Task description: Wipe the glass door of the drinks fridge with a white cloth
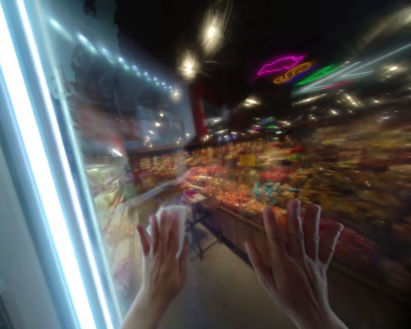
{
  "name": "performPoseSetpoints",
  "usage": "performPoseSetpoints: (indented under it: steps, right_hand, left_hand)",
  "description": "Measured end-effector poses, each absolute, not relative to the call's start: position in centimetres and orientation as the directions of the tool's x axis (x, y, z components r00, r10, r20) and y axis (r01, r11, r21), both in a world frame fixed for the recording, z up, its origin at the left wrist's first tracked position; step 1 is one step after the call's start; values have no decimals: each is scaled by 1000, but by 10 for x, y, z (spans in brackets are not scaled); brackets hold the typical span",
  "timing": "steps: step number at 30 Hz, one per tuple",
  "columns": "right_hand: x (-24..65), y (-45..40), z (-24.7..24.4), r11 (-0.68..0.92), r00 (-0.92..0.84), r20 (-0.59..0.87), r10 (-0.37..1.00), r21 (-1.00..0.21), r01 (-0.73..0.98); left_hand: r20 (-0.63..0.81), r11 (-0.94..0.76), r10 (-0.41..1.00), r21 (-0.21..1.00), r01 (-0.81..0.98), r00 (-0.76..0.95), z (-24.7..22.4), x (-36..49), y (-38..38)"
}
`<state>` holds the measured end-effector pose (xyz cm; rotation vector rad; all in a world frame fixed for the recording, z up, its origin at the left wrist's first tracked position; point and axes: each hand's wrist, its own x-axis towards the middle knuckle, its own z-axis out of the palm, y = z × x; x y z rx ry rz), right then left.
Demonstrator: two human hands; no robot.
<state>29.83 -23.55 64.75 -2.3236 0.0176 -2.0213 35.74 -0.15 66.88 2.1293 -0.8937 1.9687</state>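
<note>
L hand (162,262) pressing white cloth (169,224), prob. on glass (99,114); R hand (291,265) open.

On my feed the white cloth (171,224) stands out in the left hand (162,260), and the glass door frame (44,160) glows bluish white. Above, a neon sign (280,65) shows magenta, with orange and green tubes beside it. Farther off I read a red pillar (198,109), a yellow sign (247,160), and a market display (239,192) blurred into red, orange and teal patches.
</note>
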Motion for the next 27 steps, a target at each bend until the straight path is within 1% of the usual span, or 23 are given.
performPoseSetpoints:
  steps: [1,2,3,4,5,7,8,9,10,11,13,14,15,16,18,19,20,21,22,24,25,26,27]
  right_hand:
    - [297,-235,648,-998,161,986,-45,-50,24]
    - [296,-234,648,-999,179,983,-39,-43,21]
    - [294,-234,648,-999,192,981,-31,-36,24]
    - [292,-235,649,-999,203,979,-20,-27,31]
    - [290,-238,649,-999,207,978,3,-5,41]
    - [286,-248,652,-997,208,976,69,59,53]
    - [283,-256,655,-995,207,974,97,88,49]
    - [280,-266,658,-993,210,970,120,115,38]
    - [277,-278,661,-990,209,968,138,136,24]
    - [274,-290,664,-989,207,967,149,150,8]
    - [269,-315,668,-986,197,968,158,165,-16]
    - [266,-326,670,-986,201,967,158,167,-24]
    - [264,-337,670,-986,208,966,155,165,-30]
    - [261,-347,669,-986,217,964,154,165,-34]
    - [256,-366,666,-984,242,956,164,178,-34]
    - [253,-375,665,-981,254,951,178,192,-31]
    - [250,-384,663,-977,262,945,196,210,-26]
    - [247,-392,663,-973,268,939,215,229,-19]
    - [243,-401,662,-970,278,933,227,241,-15]
    - [235,-417,664,-967,289,926,242,254,-6]
    - [231,-424,665,-966,294,924,246,258,-1]
    - [227,-431,665,-965,299,921,250,261,3]
    - [224,-437,666,-964,305,917,256,266,8]
  left_hand:
    - [964,-847,-268,-236,-476,-2,675,357,-4]
    - [975,-859,-222,-189,-475,12,680,357,-8]
    - [975,-857,-222,-183,-481,25,682,356,-13]
    - [962,-842,-271,-219,-492,35,679,354,-19]
    - [933,-811,-359,-295,-505,32,673,352,-25]
    - [816,-695,-578,-501,-517,-13,656,346,-37]
    - [746,-627,-664,-586,-513,-41,649,343,-43]
    - [703,-585,-709,-633,-506,-61,647,341,-47]
    - [703,-587,-708,-636,-501,-62,649,339,-52]
    - [748,-634,-663,-591,-500,-43,654,338,-57]
    - [868,-761,-495,-418,-496,27,667,336,-69]
    - [898,-792,-438,-359,-494,49,670,335,-76]
    - [896,-792,-440,-359,-495,54,669,334,-85]
    - [864,-759,-502,-419,-498,39,664,332,-95]
    - [721,-613,-692,-614,-497,-37,650,327,-113]
    - [645,-537,-761,-688,-489,-71,646,324,-121]
    - [603,-494,-792,-724,-481,-94,647,322,-128]
    - [610,-499,-786,-722,-479,-102,652,321,-134]
    - [656,-541,-749,-687,-485,-94,661,319,-140]
    - [789,-670,-613,-553,-496,-52,683,317,-153]
    - [827,-709,-561,-502,-496,-35,690,315,-162]
    - [835,-716,-550,-492,-495,-34,693,313,-172]
    - [807,-687,-589,-533,-494,-51,691,310,-182]
